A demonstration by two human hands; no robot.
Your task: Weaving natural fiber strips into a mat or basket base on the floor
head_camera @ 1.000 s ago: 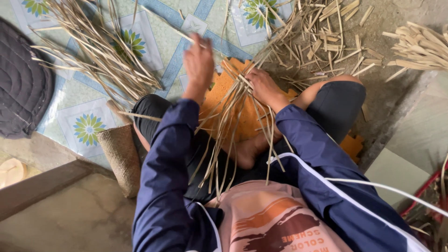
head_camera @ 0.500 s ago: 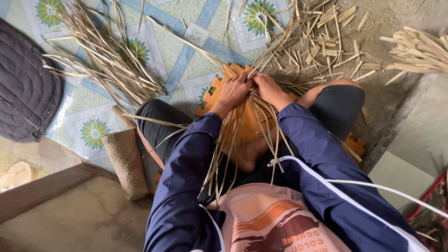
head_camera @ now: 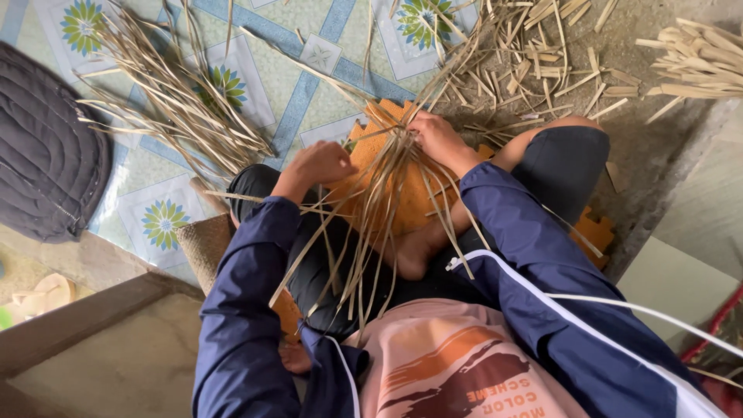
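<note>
Your left hand (head_camera: 321, 164) clenched on dry reed strips (head_camera: 364, 232); right hand (head_camera: 435, 139) grasping same strips over orange foam mat (head_camera: 402, 205)

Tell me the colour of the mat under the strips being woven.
Orange mat, clearest in the head view.

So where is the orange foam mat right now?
In the head view, the orange foam mat lies on the person's lap near the middle, under the pale dry straw strips, with the left hand and right hand resting on it.
</note>
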